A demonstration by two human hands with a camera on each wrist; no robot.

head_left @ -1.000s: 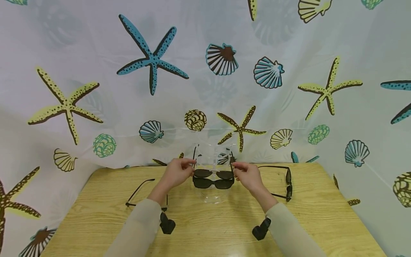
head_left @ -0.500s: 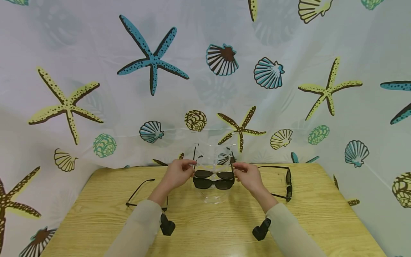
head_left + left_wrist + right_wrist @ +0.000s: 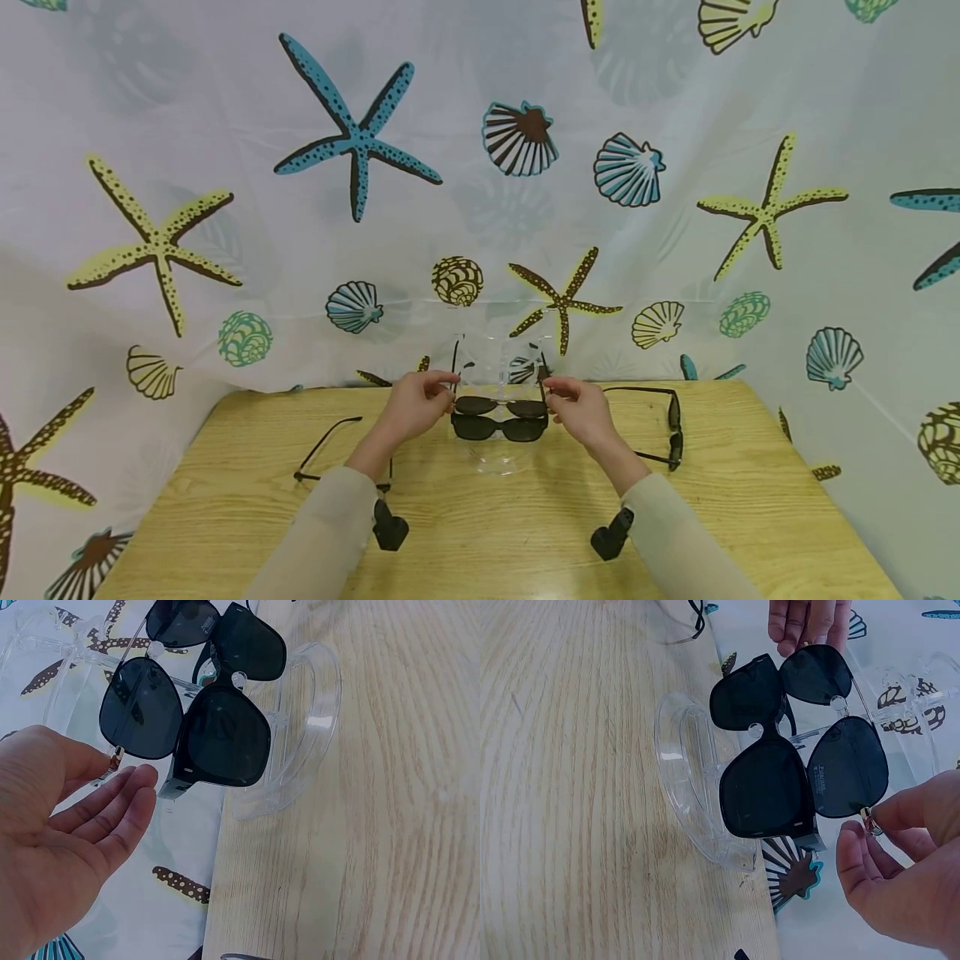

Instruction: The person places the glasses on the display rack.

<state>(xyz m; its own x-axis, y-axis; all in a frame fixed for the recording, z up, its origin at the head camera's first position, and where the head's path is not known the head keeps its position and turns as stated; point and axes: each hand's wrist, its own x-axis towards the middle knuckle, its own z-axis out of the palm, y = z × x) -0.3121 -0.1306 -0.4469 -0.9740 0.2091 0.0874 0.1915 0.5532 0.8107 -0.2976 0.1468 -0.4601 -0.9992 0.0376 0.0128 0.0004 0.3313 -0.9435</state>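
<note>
Thin metal-framed sunglasses (image 3: 475,406) with dark lenses sit on the upper level of a clear plastic display stand (image 3: 334,686). Just below them on the same stand is a thicker black-framed pair of sunglasses (image 3: 474,428). My left hand (image 3: 418,406) pinches the metal-framed pair by its left hinge, thumb on one side and fingers curled on the other. At the opposite hinge, which looks golden in the right wrist view, my right hand (image 3: 907,862) pinches between thumb and fingertips. The lower pair lies outside both grips.
On the wooden table (image 3: 495,533), folded-out glasses (image 3: 300,477) lie to the left, partly behind the left forearm. Black sunglasses (image 3: 674,412) lie to the right, one arm partly behind my right wrist. A shell-and-starfish printed cloth (image 3: 510,233) hangs behind the stand.
</note>
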